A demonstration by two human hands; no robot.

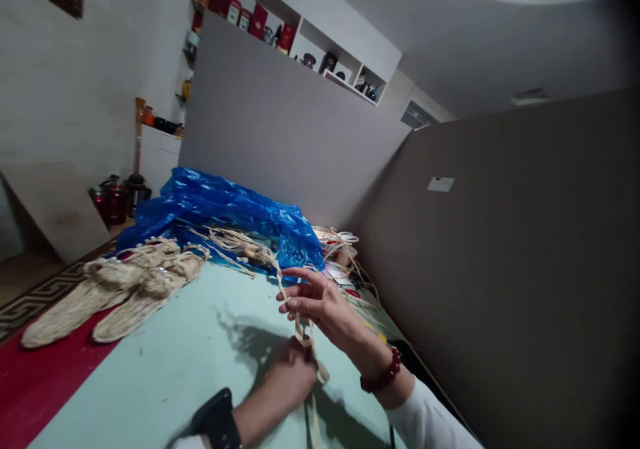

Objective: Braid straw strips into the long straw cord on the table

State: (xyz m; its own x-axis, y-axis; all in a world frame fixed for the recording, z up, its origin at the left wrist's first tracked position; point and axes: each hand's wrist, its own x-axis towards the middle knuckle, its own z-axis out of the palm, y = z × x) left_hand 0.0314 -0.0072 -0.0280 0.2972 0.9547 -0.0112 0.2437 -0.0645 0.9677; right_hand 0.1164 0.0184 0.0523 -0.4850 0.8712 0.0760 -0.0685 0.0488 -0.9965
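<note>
A pale, flat strand of straw-like fibre (299, 329) runs up and down between my hands over the pale green tabletop. My left hand (297, 369), with a black watch on the wrist, is closed around its lower part; loose ends hang below, and the fingertips are hidden. Just above it, my right hand (320, 302), wearing a red bead bracelet, pinches the strand lightly between thumb and fingers, the upper fingers stretched out. Beyond the fingertips lies a bundle of similar strands (240, 242) on blue plastic.
Two woven straw sandals (65, 312) lie at the left, partly on a red cloth (30, 382). A crumpled blue plastic bag (225, 192) spreads along the back. Loose strands and small items clutter the right edge near a grey panel (500, 256).
</note>
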